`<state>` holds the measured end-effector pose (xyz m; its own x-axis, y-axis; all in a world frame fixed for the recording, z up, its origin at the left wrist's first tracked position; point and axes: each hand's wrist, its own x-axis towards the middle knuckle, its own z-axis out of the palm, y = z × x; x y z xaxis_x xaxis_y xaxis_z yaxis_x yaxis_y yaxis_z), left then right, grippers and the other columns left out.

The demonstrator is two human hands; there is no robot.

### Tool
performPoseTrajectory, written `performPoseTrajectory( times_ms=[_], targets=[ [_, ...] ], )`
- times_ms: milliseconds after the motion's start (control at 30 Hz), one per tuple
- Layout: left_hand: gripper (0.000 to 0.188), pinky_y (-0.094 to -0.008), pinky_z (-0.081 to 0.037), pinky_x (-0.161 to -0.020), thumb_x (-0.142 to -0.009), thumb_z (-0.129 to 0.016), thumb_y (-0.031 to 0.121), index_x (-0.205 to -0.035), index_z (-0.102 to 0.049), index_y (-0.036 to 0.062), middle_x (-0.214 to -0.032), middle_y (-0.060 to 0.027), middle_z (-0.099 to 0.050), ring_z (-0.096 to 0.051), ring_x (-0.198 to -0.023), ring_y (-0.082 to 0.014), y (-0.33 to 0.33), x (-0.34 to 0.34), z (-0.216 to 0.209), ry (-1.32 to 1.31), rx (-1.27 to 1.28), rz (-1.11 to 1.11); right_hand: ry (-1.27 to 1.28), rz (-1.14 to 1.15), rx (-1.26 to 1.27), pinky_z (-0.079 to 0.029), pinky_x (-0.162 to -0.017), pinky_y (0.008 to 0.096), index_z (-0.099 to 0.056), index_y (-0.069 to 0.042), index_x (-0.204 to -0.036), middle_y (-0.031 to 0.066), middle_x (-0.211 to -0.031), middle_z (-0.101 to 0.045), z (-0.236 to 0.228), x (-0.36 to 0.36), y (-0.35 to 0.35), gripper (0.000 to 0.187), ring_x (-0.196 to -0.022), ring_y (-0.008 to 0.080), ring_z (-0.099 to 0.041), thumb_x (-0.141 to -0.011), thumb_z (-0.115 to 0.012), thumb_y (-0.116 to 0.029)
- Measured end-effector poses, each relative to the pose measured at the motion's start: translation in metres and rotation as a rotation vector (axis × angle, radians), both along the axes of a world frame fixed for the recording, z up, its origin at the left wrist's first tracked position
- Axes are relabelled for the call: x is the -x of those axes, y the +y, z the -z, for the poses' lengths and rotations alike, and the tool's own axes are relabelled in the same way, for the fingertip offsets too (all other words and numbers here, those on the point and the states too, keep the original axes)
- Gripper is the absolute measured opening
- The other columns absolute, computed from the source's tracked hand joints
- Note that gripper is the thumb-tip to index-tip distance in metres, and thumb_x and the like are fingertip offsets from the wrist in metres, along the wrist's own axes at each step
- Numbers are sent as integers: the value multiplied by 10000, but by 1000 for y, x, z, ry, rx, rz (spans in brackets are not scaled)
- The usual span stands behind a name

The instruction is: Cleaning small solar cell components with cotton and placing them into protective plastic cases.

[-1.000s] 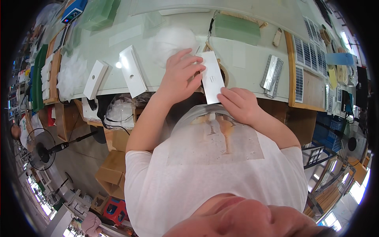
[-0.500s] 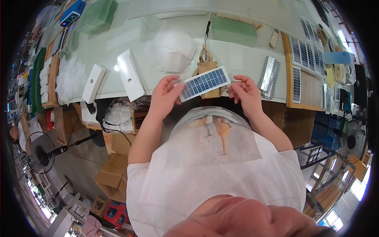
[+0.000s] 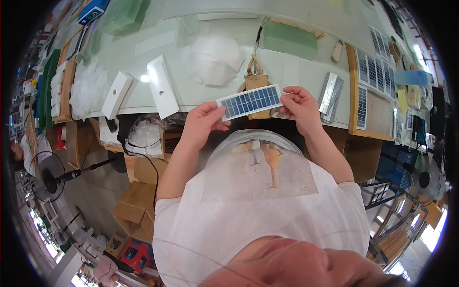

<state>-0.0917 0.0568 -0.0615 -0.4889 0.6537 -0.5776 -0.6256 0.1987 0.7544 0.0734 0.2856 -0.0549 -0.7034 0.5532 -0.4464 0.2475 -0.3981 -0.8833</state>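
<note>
A small solar panel [image 3: 251, 103] with blue cells and a white frame is held up in front of my body, tilted slightly with its right end farther away. My left hand [image 3: 206, 119] is closed on its left end, thumb on top. At the opposite end, my right hand [image 3: 300, 104] pinches the panel's edge between thumb and fingers. Behind the panel, partly covered by it, a tan taped block [image 3: 256, 82] with a looped handle sits at the table's near edge.
Two white housings [image 3: 162, 88] with round holes lie left on the glass-topped table. Also there are a white sheet stack [image 3: 215, 60], a green block [image 3: 290, 39], silvery strips [image 3: 331, 95] and, at right, a wooden tray [image 3: 353, 86] of solar panels. Fans [image 3: 50, 177] stand beyond.
My right hand has closed on the panel's right end, where it was apart before. The panel has moved slightly right and turned a little flatter across the view.
</note>
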Motion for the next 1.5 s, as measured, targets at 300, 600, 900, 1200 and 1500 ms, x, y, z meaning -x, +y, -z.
performPoseTrajectory(
  times_ms=[300,600,900,1200,1500],
  targets=[
    [288,-295,-582,-654,-932,-574,129,-1171,-585,-33,-985,-121,-670,-676,-769,-195,-1,3,3,-89,-67,-11,11,5,34,-521,-555,224,-550,-8,-1104,49,-807,-637,1,-2,0,268,-650,103,-620,-852,-640,-31],
    [135,-282,-572,-613,-908,-622,135,-983,-606,25,-839,-74,-655,-669,-750,-169,-2,8,3,-30,-5,18,12,-39,23,-487,-522,215,-556,-13,-1101,35,-807,-625,-1,1,5,270,-634,90,-601,-848,-649,-34],
    [169,-275,-550,-616,-890,-623,104,-989,-613,-32,-795,-71,-635,-633,-689,-149,15,-13,-29,180,94,167,-61,-252,92,-327,-439,202,-619,-37,-1029,-33,-680,-548,-17,-22,19,209,-504,45,-426,-845,-676,-116],
    [142,-225,-498,-557,-911,-601,86,-1017,-624,-5,-832,-70,-660,-625,-686,-118,18,-22,-24,304,-91,158,0,525,-250,-409,-439,198,-577,-40,-1027,17,-731,-606,-49,-163,109,137,-516,85,-547,-908,-575,-108],
    [156,-212,-489,-562,-906,-607,76,-1041,-616,-1,-844,-55,-657,-620,-705,-103,21,-18,-25,331,-99,145,-561,495,-1021,-450,-566,282,-617,-20,-994,64,-828,-620,9,-207,136,189,-636,163,-579,-881,-617,-172]
  ],
)
